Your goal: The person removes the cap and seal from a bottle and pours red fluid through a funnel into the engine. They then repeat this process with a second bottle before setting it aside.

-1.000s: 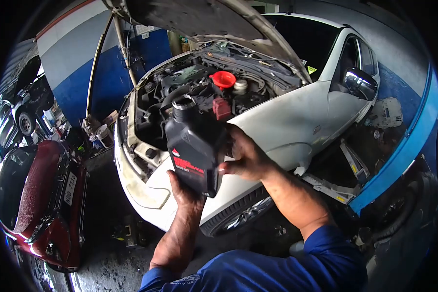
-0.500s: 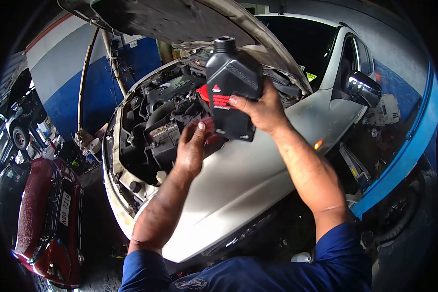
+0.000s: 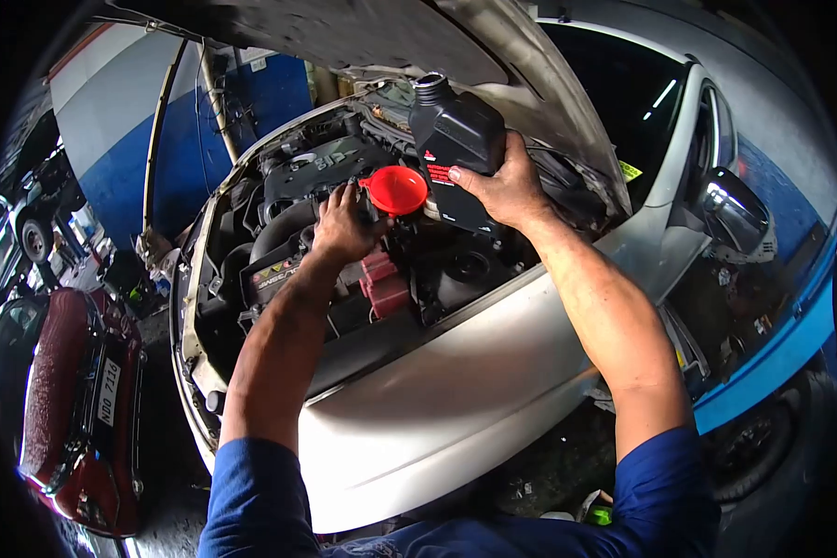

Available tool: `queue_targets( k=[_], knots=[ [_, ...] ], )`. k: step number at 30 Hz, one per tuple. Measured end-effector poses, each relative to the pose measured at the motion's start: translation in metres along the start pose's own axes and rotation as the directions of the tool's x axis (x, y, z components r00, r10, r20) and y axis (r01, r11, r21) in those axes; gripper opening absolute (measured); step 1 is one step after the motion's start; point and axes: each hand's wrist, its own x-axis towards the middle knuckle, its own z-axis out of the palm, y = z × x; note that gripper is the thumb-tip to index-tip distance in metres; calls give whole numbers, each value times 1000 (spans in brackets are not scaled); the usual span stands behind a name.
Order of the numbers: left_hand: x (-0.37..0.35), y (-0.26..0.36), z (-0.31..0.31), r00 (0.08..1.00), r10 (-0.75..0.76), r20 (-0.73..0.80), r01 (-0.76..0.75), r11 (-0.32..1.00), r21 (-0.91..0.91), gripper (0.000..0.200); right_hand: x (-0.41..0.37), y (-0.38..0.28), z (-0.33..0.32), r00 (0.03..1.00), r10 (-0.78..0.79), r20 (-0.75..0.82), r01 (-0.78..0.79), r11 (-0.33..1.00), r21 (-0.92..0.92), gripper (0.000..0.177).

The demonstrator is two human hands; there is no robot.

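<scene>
A black transmission fluid bottle (image 3: 465,135) with red label print is gripped low on its side by my right hand (image 3: 510,186). Its uncapped neck points up, tilted slightly left, above the engine bay (image 3: 344,139). A red funnel (image 3: 398,190) sits upright in the bay, just left of and below the bottle. My left hand (image 3: 346,228) is beside the funnel's left edge, fingers apart over the engine parts. Its thumb reaches toward the funnel's underside; whether it touches is hard to see. The funnel's spout is hidden.
The raised hood (image 3: 493,56) hangs over the bay. Below my arms lies the pale fender (image 3: 437,409). A red battery-side cover (image 3: 381,284) shows near my left wrist. A maroon car part with a plate (image 3: 65,400) stands at left, a blue post (image 3: 772,344) at right.
My left hand has moved up and forward to beside the funnel, its fingers spreading. The view has shifted, and the bottle no longer covers the funnel.
</scene>
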Motion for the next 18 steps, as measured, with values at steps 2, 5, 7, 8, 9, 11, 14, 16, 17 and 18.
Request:
queue_targets(
  k=[2, 5, 7, 8, 9, 11, 14, 16, 17, 18],
  knots=[
    [27, 5, 10, 996, -51, 78, 47, 997, 53, 113, 10, 18, 3, 999, 9, 32, -9, 1000, -8, 74],
    [52, 10, 27, 986, -106, 128, 93, 991, 98, 121, 18, 39, 9, 1000, -30, 6, 30, 1000, 0, 73],
    [68, 14, 32, 975, -145, 170, 121, 982, 147, 130, 22, 47, 11, 999, -48, 5, 48, 999, 6, 73],
    [76, 10, 37, 974, -145, 176, 119, 981, 152, 130, 21, 52, 12, 999, -53, 5, 53, 999, -3, 73],
    [83, 5, 44, 979, -112, 170, 81, 980, 182, 132, 23, 58, 13, 999, -37, -4, 36, 998, -44, 73],
    [96, -1, 58, 978, -87, 188, 43, 973, 226, 138, 21, 61, 14, 999, -21, -43, 23, 999, 46, 70],
    [108, -6, 70, 969, -98, 227, 50, 977, 209, 141, 20, 65, 14, 998, 53, -33, -52, 998, 31, 68],
    [111, -5, 72, 958, -136, 254, 96, 982, 164, 142, 18, 61, 15, 997, 70, -11, -69, 995, 76, 68],
    [114, -7, 76, 947, -169, 273, 141, 983, 117, 143, 19, 65, 15, 997, 76, -13, -75, 994, 74, 68],
    [117, -11, 78, 946, -167, 279, 139, 984, 115, 143, 20, 69, 14, 998, 66, -14, -66, 998, -7, 68]
  ],
)
